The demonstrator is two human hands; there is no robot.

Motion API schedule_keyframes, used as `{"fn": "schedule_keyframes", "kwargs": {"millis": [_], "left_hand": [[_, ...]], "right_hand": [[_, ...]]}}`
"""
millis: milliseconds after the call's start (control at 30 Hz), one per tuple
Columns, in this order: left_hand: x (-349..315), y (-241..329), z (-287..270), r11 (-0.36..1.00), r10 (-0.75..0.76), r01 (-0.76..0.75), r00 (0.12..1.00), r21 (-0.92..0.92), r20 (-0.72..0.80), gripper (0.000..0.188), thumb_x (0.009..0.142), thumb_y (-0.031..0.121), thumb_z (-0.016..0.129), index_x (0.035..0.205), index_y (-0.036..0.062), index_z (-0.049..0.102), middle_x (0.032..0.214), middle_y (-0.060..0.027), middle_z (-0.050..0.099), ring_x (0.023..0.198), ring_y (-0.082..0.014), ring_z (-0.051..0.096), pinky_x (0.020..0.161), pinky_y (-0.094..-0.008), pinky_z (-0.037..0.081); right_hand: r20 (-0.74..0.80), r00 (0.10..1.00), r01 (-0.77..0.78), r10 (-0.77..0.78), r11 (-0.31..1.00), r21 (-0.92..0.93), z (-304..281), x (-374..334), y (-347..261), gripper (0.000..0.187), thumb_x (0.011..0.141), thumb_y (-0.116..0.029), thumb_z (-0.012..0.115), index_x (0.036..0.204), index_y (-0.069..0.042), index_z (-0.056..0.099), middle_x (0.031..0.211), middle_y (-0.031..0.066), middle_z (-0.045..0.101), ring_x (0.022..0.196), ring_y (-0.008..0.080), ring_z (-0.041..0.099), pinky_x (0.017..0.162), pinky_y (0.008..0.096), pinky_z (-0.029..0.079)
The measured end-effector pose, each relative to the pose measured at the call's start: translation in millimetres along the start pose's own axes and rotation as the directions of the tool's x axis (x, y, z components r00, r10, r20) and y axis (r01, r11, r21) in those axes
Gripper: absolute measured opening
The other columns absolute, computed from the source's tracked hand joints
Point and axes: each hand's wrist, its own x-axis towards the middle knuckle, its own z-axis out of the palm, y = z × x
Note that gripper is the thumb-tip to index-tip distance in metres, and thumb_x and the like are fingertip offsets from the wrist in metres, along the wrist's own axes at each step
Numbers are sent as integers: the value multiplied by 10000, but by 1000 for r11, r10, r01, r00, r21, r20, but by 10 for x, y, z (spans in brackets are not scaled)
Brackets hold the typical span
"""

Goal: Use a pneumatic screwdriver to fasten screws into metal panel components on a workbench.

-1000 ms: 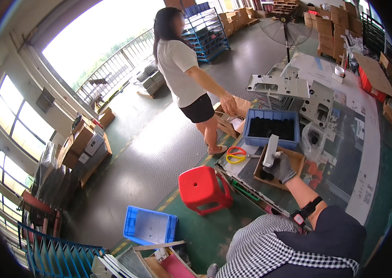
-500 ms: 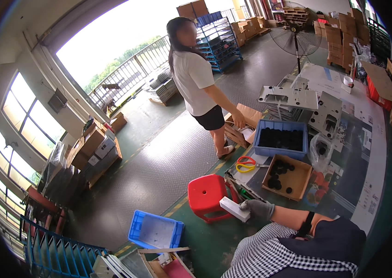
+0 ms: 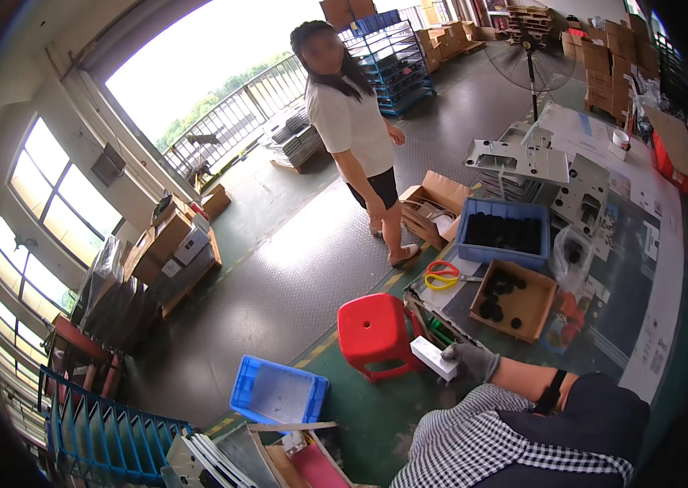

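Nearest me are the checkered apron (image 3: 474,435) and the bare right forearm with its dark strap (image 3: 553,390). The right grip (image 3: 475,363), in a grey glove, is closed on one end of a white block (image 3: 435,359). I have that block sticking out to the left over the green floor, clear of the surface (image 3: 620,317), with its far end overlapping the red stool (image 3: 370,327) in my view; I can't tell whether they touch. The left grip is outside my view, so I cannot tell its state.

On the floor to the left sits a blue crate (image 3: 281,389). On the surface, just past the right grip, I see a shallow cardboard tray (image 3: 537,324) holding round black pieces (image 3: 493,307). Red-and-yellow scissors (image 3: 442,275) lie beside its left edge. Behind the tray stands a blue bin (image 3: 500,256) of black parts, with a clear plastic bag (image 3: 573,259) to its right and pale metal brackets (image 3: 518,161) beyond.

Farther off, next to an open carton (image 3: 440,195), a person in a white top (image 3: 350,126) stands facing my way. Behind them I make out a blue rack (image 3: 397,69) and, to the right, a standing fan (image 3: 531,65).
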Motion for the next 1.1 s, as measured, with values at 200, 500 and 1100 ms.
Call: {"fn": "schedule_keyframes", "kwargs": {"millis": [200,500,1100], "left_hand": [[-225,-349,-332,998,-54,49,992,-45,-116,267,901,242,390,1119,104,460,1136,-123,510,1046,-307,490,860,-471,415],[-400,-551,-264,991,-134,132,979,26,154,340,902,274,356,1186,94,403,1280,-145,409,1218,-366,345,987,-530,287],[-786,-530,-283,990,-135,137,990,-43,36,314,900,274,424,1109,40,436,1088,-120,488,995,-317,478,892,-460,393]], "right_hand": [[101,995,-15,13,1000,20,32,7,-104,384,787,-188,502,1088,48,475,880,216,589,768,382,620,653,451,525],[93,994,46,-55,995,92,-156,-22,-61,405,754,-225,542,1079,12,497,832,172,592,702,322,618,654,429,509],[126,985,96,-116,984,151,-82,-31,-215,417,725,-180,588,1081,17,494,822,156,592,705,325,626,606,411,520]]}}
